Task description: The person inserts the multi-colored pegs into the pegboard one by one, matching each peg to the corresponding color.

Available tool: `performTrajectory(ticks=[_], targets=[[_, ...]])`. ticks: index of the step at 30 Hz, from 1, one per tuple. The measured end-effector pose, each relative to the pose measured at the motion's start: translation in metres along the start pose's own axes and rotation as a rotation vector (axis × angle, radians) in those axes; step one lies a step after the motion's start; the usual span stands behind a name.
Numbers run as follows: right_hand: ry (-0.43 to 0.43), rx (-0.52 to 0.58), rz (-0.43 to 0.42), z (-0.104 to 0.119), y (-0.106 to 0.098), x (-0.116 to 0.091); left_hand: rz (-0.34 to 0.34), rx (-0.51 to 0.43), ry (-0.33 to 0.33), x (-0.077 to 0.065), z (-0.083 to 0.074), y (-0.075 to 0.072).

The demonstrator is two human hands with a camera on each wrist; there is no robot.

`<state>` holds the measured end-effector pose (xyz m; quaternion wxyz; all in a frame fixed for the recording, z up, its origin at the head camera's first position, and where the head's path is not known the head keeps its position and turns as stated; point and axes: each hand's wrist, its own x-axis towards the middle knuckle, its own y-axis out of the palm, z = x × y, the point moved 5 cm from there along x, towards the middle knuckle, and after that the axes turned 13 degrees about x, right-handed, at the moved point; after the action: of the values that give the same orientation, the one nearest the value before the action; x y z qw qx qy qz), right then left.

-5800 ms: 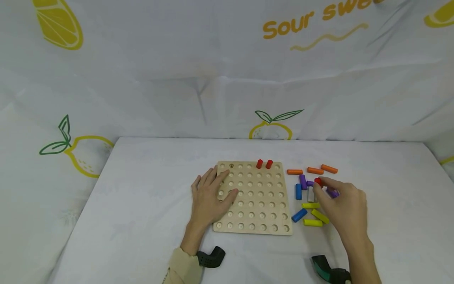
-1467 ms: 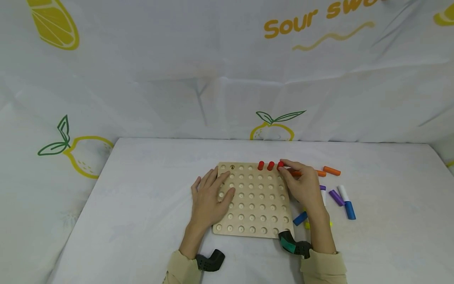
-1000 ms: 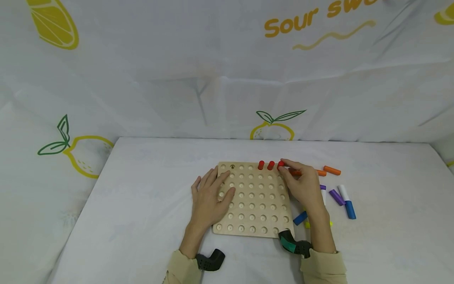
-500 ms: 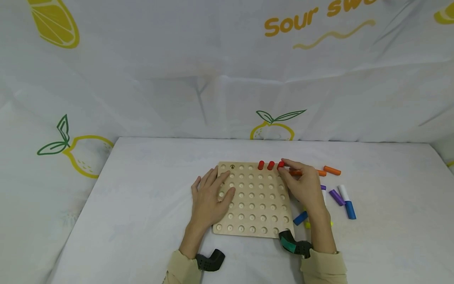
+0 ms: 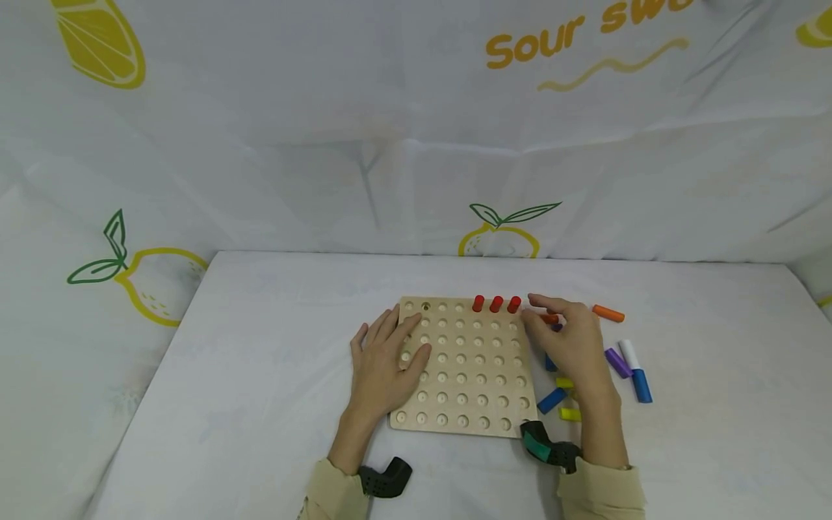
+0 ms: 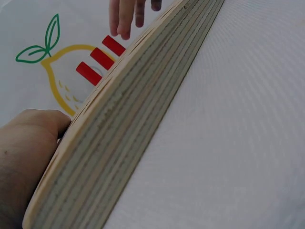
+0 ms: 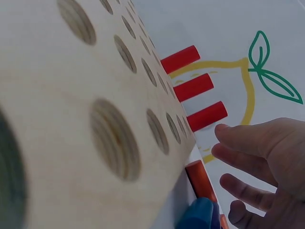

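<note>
A square wooden pegboard [image 5: 469, 368] with rows of round holes lies on the white table. Three red pegs [image 5: 497, 304] stand side by side in its far row, at the right end. My left hand [image 5: 383, 365] rests spread on the board's left side. Just right of the far right corner hovers my right hand [image 5: 572, 339], thumb and fingers apart with nothing between them. In the right wrist view, the nearest red peg [image 7: 208, 116] stands close to the fingertips but apart from them. The right hand hides some loose pegs in the head view.
Loose pegs lie right of the board: an orange peg [image 5: 608, 313], a purple peg [image 5: 618, 362], a white peg [image 5: 628, 353], blue pegs [image 5: 552, 400] and yellow pegs [image 5: 570, 414]. A white cloth with lemon prints [image 5: 497, 238] hangs behind the table [image 5: 260, 404].
My right hand brought a red peg from the loose pile to the far right corner hole, then let go and drew back rightward. The left hand has stayed on the board.
</note>
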<state>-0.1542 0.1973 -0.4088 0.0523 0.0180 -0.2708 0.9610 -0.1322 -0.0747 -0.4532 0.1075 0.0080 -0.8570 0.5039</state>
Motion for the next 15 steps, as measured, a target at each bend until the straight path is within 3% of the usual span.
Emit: performTrajectory(ticks=[15], targets=[[-0.028, -0.083, 0.074, -0.0035, -0.0059, -0.0007, 0.003, 0.0, -0.007, -0.0004, 0.0001, 0.0002]])
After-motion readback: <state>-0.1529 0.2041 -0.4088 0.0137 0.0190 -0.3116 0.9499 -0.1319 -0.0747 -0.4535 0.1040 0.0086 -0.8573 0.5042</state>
